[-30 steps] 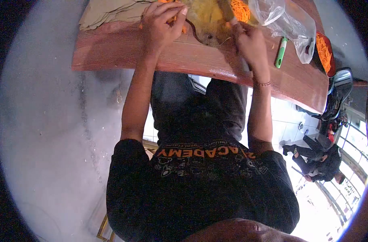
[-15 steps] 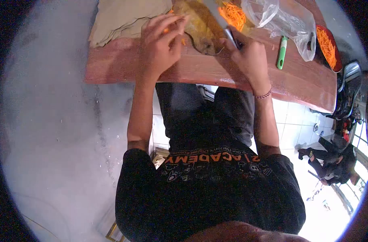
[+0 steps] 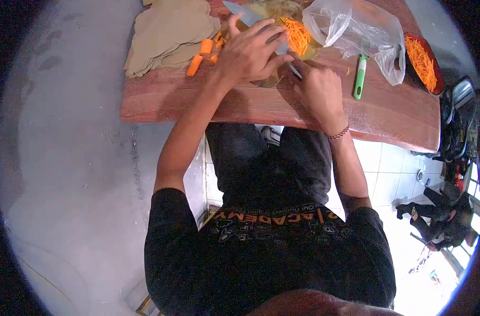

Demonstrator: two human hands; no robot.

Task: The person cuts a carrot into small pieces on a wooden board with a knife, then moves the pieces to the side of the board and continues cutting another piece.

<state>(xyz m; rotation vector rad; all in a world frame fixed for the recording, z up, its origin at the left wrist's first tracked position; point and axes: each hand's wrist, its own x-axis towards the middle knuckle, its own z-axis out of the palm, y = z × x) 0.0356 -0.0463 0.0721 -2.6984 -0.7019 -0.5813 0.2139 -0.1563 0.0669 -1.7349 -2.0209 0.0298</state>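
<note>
My right hand (image 3: 320,89) is wrapped round the handle of a knife, whose wide blade (image 3: 239,11) points up and to the left. Over the blade lies my left hand (image 3: 250,51), fingers spread, its palm facing down. Shredded carrot (image 3: 297,37) sits in a pile just right of my left fingertips. Orange carrot pieces (image 3: 195,65) rest on the table left of my left hand. Most of the cutting surface under both hands is hidden.
Brown sheets (image 3: 169,34) cover the wooden table's (image 3: 161,100) left side. A clear plastic bag (image 3: 374,31), a green-handled tool (image 3: 360,79) and a dark red dish of shredded carrot (image 3: 423,63) are at the right. Beyond the table sits another person (image 3: 450,216).
My left hand has moved right onto the blade, uncovering the carrot pieces. The knife now slants further left. The table appears slightly lower in the view.
</note>
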